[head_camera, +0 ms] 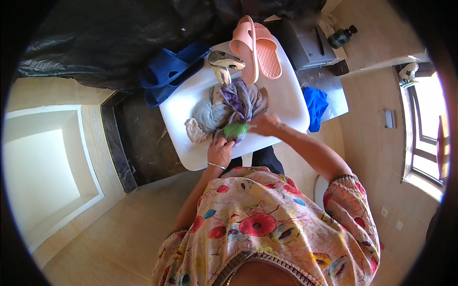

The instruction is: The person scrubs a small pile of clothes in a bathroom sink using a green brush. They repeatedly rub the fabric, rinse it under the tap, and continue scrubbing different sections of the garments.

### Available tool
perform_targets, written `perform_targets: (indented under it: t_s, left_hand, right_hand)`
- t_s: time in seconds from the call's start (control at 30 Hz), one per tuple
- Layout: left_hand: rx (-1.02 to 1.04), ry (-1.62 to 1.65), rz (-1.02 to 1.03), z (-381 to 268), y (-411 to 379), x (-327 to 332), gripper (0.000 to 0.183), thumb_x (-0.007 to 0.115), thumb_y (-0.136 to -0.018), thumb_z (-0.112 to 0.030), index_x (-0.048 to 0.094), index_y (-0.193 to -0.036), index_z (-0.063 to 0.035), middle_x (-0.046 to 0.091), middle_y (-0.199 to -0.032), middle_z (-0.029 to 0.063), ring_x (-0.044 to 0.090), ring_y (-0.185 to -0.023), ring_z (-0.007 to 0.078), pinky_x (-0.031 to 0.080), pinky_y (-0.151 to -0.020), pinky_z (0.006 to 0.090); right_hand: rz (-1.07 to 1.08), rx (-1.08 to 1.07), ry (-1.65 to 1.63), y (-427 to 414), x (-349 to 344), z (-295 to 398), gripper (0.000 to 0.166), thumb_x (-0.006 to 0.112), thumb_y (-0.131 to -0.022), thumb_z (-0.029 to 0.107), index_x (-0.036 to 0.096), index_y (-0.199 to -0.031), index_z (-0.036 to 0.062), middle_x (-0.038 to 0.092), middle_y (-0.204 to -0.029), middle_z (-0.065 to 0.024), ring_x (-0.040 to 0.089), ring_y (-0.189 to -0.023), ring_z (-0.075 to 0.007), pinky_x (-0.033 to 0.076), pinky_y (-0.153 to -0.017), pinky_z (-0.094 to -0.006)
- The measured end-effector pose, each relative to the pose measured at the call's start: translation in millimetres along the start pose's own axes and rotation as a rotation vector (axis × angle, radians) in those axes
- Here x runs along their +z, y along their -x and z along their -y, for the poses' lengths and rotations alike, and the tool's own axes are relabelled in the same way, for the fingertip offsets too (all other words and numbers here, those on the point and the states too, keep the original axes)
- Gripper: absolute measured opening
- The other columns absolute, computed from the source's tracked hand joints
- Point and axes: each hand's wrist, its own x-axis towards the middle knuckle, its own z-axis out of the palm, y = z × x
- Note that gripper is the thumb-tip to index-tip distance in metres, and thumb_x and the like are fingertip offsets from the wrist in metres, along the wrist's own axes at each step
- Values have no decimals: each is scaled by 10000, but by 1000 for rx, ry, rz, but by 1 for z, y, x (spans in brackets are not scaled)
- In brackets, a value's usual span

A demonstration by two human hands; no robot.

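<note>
My right hand (pixel 266 125) grips a green object (pixel 236 129), blurred, probably a scrubbing brush, and holds it over a grey-purple cloth. My left hand (pixel 220 153), with a bangle at the wrist, pinches the cloth's near end at the front of a white washbasin (pixel 286 107). The rest of the grey-purple cloth (pixel 238 96) lies bunched in the basin. Beside it on the left are a rumpled blue-grey cloth (pixel 210 116) and a small off-white cloth (pixel 195 131). Behind the pile a metal faucet (pixel 226 64) points toward me.
Pink slippers (pixel 270 53) rest on the basin's back rim. Blue slippers (pixel 168 69) lean at its left corner on the dark counter (pixel 143 136). A bright blue cloth (pixel 315 107) hangs over the counter edge at right, near a grey box (pixel 309 46) and a dark bottle (pixel 340 37).
</note>
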Motion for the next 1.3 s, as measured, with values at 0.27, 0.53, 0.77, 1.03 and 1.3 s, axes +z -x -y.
perform_targets:
  t_s: [0.27,0.53,0.77,1.03,1.3]
  left_hand:
    - [22,106,-106,1,14,1,253,576,-719,-88,618,-968,-100,551,-858,56,538,-818,268,433,-731,390]
    - [60,100,-98,4,18,2,184,584,-689,-71,608,-865,-118,543,-829,35,534,-809,246,428,-695,381]
    - [-117,149,-99,14,12,-2,143,562,-650,-59,590,-769,-132,552,-785,52,543,-798,277,429,-692,389]
    - [-107,14,65,12,-15,-20,281,549,-659,-98,580,-938,-121,563,-947,85,532,-940,284,411,-783,431]
    - [-144,-166,252,-11,-81,35,311,578,-681,-192,569,-974,-89,560,-993,104,519,-985,291,419,-832,428]
  right_hand:
    - [-171,121,-84,5,-34,-10,284,491,-828,434,606,-1033,273,656,-869,-65,635,-827,-254,500,-686,-403]
    - [29,-99,-146,-4,-6,30,330,538,-766,515,652,-973,285,656,-897,-79,621,-855,-290,491,-719,-425]
    - [-335,124,-138,-16,-24,-16,292,569,-780,420,645,-1004,250,650,-806,-109,635,-788,-276,498,-690,-403]
    - [-377,313,-413,24,-8,-37,337,592,-782,417,641,-1057,228,651,-878,-141,625,-826,-297,484,-716,-396]
    - [-355,512,-728,-1,2,-20,490,641,-696,525,661,-898,79,642,-798,-153,621,-776,-303,476,-691,-389]
